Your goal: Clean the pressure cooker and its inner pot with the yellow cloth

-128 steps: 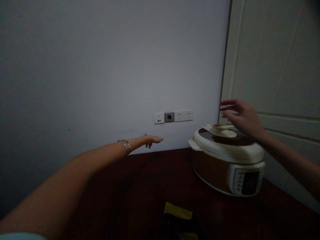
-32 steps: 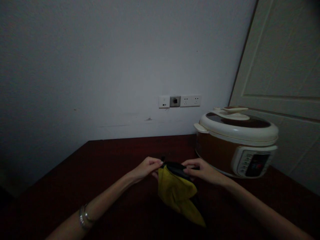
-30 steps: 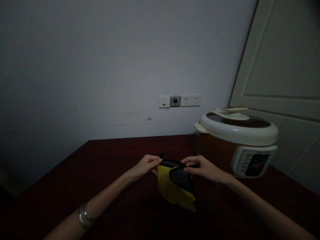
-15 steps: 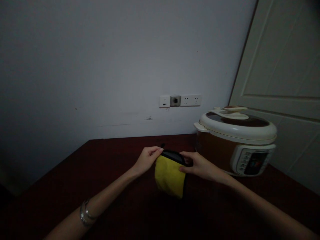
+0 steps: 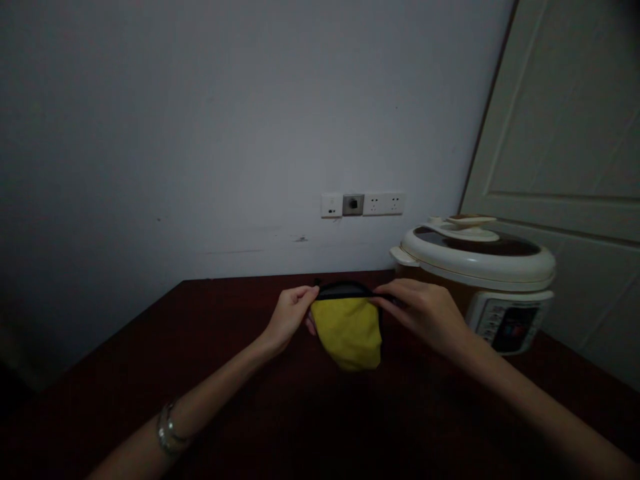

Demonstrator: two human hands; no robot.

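Between my hands, above the dark red table, hangs a small yellow pouch with a black band along its upper edge. Its mouth gapes a little, showing a grey-black inside. My left hand pinches the upper left corner, with a fingertip showing beneath the pouch's left side. At the upper right corner, my right hand pinches the black edge between thumb and fingers. Whether anything lies inside the pouch, I cannot tell.
A white and brown electric pressure cooker stands close behind my right hand. The table meets a pale wall with sockets. A panelled white door rises at the right.
My right hand has shifted from around the pouch's right side to pinching its upper right corner. The pouch has turned, its top edge now nearly level and stretched wider.
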